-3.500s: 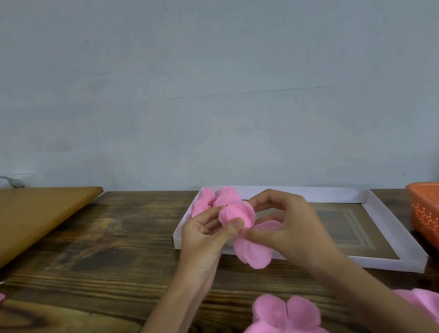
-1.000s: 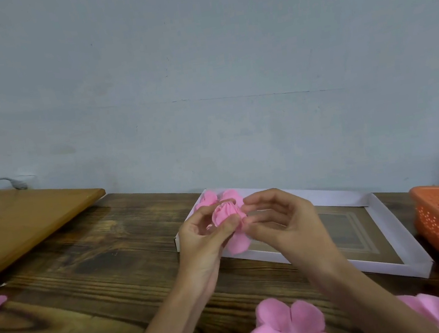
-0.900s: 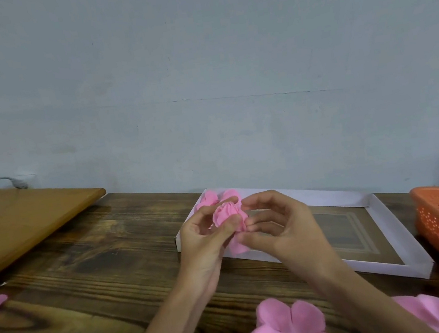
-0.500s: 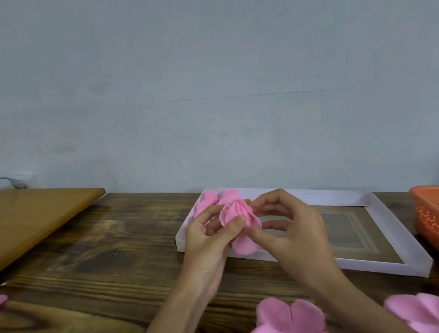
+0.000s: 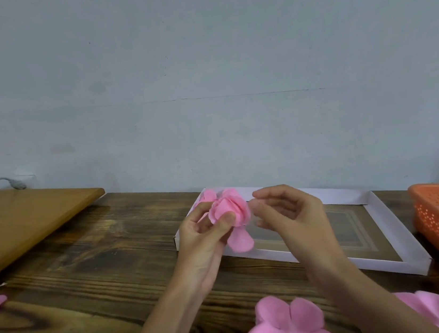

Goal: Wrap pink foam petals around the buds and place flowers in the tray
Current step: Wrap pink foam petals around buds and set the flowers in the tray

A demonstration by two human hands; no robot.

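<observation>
Pink foam flower (image 5: 231,209) looks soft and light, best held low, where the left hand (image 5: 203,241) pinches it; the right hand (image 5: 288,213) curls loosely, empty.

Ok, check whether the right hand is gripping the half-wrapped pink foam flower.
No: only the left hand pinches the pink foam flower, while the right hand hangs beside it, fingers loosely curled round nothing.
</observation>
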